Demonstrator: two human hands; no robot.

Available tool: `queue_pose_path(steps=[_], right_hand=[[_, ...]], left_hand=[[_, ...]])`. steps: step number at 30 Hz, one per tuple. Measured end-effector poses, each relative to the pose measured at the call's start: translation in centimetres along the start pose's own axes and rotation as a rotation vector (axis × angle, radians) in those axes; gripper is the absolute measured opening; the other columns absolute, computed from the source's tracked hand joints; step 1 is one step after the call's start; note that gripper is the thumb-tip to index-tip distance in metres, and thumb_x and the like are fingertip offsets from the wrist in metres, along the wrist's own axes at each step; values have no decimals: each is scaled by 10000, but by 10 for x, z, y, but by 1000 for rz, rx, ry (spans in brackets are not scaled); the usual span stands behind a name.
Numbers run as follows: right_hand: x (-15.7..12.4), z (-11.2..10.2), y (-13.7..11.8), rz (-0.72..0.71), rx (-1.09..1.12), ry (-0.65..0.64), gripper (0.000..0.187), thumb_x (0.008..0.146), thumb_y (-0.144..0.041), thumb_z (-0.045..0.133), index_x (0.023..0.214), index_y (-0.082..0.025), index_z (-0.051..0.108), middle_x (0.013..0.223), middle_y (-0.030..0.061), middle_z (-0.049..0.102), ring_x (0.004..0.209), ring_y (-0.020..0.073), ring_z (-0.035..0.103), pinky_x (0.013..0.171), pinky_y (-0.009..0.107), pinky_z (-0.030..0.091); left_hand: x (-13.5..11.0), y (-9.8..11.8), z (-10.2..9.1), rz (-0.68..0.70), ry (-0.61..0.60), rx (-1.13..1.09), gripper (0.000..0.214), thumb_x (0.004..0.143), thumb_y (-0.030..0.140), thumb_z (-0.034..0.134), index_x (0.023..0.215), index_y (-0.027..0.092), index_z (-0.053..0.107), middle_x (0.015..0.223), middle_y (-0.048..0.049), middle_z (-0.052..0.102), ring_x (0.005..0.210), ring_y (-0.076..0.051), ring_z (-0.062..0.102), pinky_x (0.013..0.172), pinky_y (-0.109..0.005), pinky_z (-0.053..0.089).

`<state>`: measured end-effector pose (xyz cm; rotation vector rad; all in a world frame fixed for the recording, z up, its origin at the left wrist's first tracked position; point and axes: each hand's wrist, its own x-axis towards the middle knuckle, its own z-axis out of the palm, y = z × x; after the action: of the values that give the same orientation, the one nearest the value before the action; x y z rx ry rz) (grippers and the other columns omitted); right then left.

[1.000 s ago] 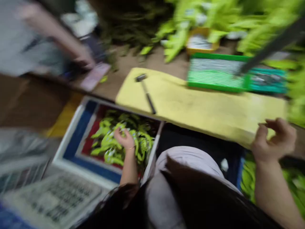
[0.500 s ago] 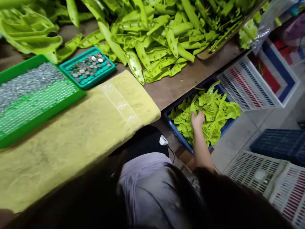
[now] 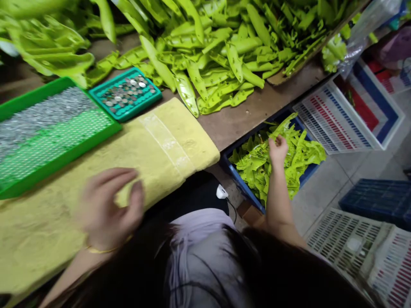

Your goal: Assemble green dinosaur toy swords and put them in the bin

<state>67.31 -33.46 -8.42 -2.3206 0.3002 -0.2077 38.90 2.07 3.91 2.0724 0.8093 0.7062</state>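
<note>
My left hand (image 3: 112,205), blurred and wearing a thin yellow band at the wrist, hovers over the yellow wrapped pad (image 3: 167,141). Its fingers are bent, the thumb stands apart, and nothing is in it. Down at the right, my right hand (image 3: 278,149) is closed at the top of a heap of lime-green plastic parts (image 3: 253,162) in a blue crate (image 3: 242,184). Its fingertips pinch at a green plastic part, mostly hidden among the others.
On the table, a green tray (image 3: 105,124) holds many small silver screws. Beside it, a teal tray (image 3: 125,114) contains small metal discs. Green molded shells (image 3: 224,77) pile up behind. White baskets (image 3: 330,124) and a dark blue crate (image 3: 379,199) stand on the right.
My left hand has come in from the lower left corner to above the yellow pad. My right hand has shifted slightly up and right over the crate's parts.
</note>
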Motion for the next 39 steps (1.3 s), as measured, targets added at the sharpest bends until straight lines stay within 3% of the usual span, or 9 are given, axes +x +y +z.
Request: queue_pose_path(steps=[4,7,10,14,21,25,30,34,39], right_hand=[[-56,5,-84,-146,359,16,500,793,-512,556,1159,-176,493,1030,98,617,911,192,643,832,393,557],[-109,28,-157,-272,633,-266,454,804,-548,602,1115,-227,521,986,63,629,824,164,653,722,334,572],[-129,70,-223,-472,638,-521,343,892,-529,492,1013,-224,592,866,33,645,729,140,634,641,288,551],[-105,142,-277,-876,282,-527,212,871,-321,526,922,-187,683,898,68,672,899,194,630,897,381,518],[-94,188,-277,-1015,54,-533,246,835,-299,530,971,-207,714,959,64,656,865,201,594,843,395,503],[-79,180,-290,-911,77,-609,102,769,-281,633,822,-205,675,766,12,621,708,139,555,783,355,511],[-111,137,-319,-829,447,-385,120,838,-299,574,886,-192,600,775,18,622,650,127,588,656,333,522],[-195,111,-309,-1340,391,-778,74,876,-290,575,861,-239,627,923,42,672,899,178,646,813,376,543],[-217,116,-293,-1534,222,-744,141,895,-275,557,896,-249,696,1071,85,660,1007,235,593,854,433,497]], left_hand=[[-22,33,53,266,-491,-178,411,737,403,755,1096,222,671,1178,-87,682,1118,-278,637,1005,-447,532],[-25,27,65,144,-475,-402,652,723,455,778,1271,181,555,1317,-139,604,1229,-310,575,1079,-483,474],[-18,-3,28,-195,-238,-622,450,827,417,686,1202,196,574,1123,-88,681,968,-247,691,827,-428,623],[-4,-42,-36,-478,-29,-770,455,641,366,842,998,168,641,930,-45,714,767,-207,697,604,-344,643],[2,-56,-56,-614,-66,-876,502,559,354,877,958,146,657,878,-63,736,752,-235,710,563,-346,638],[3,-61,-57,-588,-110,-857,496,589,373,858,969,135,646,909,-74,738,795,-248,715,593,-365,643],[4,-65,-54,-639,-157,-872,508,578,372,865,972,133,651,946,-84,742,789,-248,715,601,-369,645],[10,-59,-41,-596,-208,-884,494,615,367,845,1012,141,659,965,-71,734,805,-240,706,603,-364,643],[15,-60,-33,-585,-220,-877,469,616,369,850,983,139,670,926,-49,726,758,-206,697,588,-331,642]])
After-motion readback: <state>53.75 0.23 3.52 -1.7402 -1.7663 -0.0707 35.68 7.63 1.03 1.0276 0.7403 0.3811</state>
